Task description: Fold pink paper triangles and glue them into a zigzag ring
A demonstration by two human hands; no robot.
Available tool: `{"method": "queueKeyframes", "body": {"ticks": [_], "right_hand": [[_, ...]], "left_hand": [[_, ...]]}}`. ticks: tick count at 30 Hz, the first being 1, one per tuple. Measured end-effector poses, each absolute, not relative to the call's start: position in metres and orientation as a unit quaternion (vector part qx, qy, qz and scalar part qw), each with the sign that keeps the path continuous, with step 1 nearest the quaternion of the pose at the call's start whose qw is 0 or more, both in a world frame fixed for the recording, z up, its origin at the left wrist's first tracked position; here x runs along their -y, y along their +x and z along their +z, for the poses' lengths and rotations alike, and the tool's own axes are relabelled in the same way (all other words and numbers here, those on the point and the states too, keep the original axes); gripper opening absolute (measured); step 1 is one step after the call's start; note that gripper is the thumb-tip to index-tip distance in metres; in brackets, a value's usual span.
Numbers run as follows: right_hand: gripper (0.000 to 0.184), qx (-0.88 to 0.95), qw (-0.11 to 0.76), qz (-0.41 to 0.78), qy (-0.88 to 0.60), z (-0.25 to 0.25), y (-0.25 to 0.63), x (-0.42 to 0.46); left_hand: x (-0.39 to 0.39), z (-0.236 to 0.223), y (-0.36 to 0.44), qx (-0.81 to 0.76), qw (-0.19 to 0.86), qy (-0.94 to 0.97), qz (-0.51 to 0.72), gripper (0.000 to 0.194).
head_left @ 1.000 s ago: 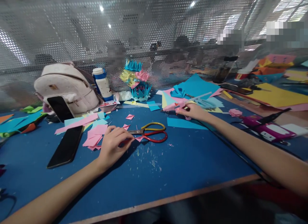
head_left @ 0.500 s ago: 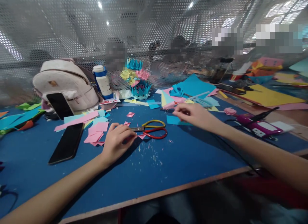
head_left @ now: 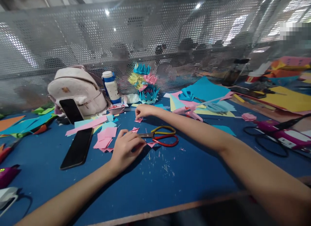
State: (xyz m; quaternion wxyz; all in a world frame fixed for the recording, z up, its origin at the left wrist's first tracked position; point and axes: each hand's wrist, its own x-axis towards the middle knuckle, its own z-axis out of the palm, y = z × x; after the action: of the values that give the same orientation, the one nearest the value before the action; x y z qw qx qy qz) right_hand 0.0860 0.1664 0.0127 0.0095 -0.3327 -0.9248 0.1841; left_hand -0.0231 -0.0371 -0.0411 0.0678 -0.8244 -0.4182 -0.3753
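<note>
My right hand (head_left: 142,111) reaches across the blue table (head_left: 145,184) and pinches a small pink paper piece (head_left: 139,120) lying on it. My left hand (head_left: 126,147) rests curled on the table, fingertips pressed on a pink folded scrap beside the tips of the yellow-and-red scissors (head_left: 163,136). A pink glue gun (head_left: 188,111) lies to the right, with no hand on it. A stacked paper flower in blue, yellow and pink (head_left: 144,83) stands at the back by the mesh screen.
A black phone (head_left: 78,147) lies flat at left near pink paper scraps (head_left: 105,139). A white backpack (head_left: 76,90) with a second phone leaning on it and a white bottle (head_left: 111,86) stand at the back. Blue paper sheets (head_left: 205,89) and a purple glue gun (head_left: 279,132) sit at right.
My right hand left the pink glue gun and swung left across the table to the small pink piece. My left hand stayed by the scissors. The view shifted slightly.
</note>
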Motion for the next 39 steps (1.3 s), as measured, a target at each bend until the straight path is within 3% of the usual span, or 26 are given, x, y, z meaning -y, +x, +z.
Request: {"method": "queueKeyframes", "body": {"ticks": [3,8,11,15,17,26,32,36,39], "right_hand": [[0.009,0.922,-0.03,0.207,-0.325,0.004,0.086,-0.172],[0.03,0.914,-0.059,0.229,-0.33,-0.004,0.091,-0.171],[0.028,0.912,-0.058,0.246,-0.323,-0.003,0.093,-0.171],[0.006,0.909,0.001,0.285,-0.304,0.001,0.098,-0.17],[0.004,0.902,0.034,0.316,-0.292,0.003,0.104,-0.166],[0.03,0.842,0.108,0.461,-0.258,0.008,0.156,-0.12],[0.02,0.757,0.2,0.566,-0.257,0.006,0.195,-0.084],[0.023,0.714,0.304,0.578,-0.253,-0.002,0.211,-0.068],[0.028,0.679,0.335,0.605,-0.246,-0.01,0.216,-0.064]], "left_hand": [[0.037,-0.041,-0.023,0.422,0.061,-0.825,-0.371,0.014],[0.037,-0.04,-0.022,0.424,0.056,-0.825,-0.37,0.015],[0.037,-0.04,-0.021,0.423,0.061,-0.823,-0.374,0.015],[0.037,-0.039,-0.02,0.426,0.065,-0.821,-0.374,0.015],[0.037,-0.039,-0.02,0.426,0.065,-0.821,-0.375,0.015],[0.036,-0.04,-0.021,0.423,0.061,-0.82,-0.38,0.014],[0.035,-0.04,-0.022,0.433,0.053,-0.814,-0.383,0.013],[0.034,-0.041,-0.023,0.445,0.028,-0.806,-0.388,0.01],[0.033,-0.04,-0.024,0.451,0.013,-0.801,-0.392,0.007]]}}
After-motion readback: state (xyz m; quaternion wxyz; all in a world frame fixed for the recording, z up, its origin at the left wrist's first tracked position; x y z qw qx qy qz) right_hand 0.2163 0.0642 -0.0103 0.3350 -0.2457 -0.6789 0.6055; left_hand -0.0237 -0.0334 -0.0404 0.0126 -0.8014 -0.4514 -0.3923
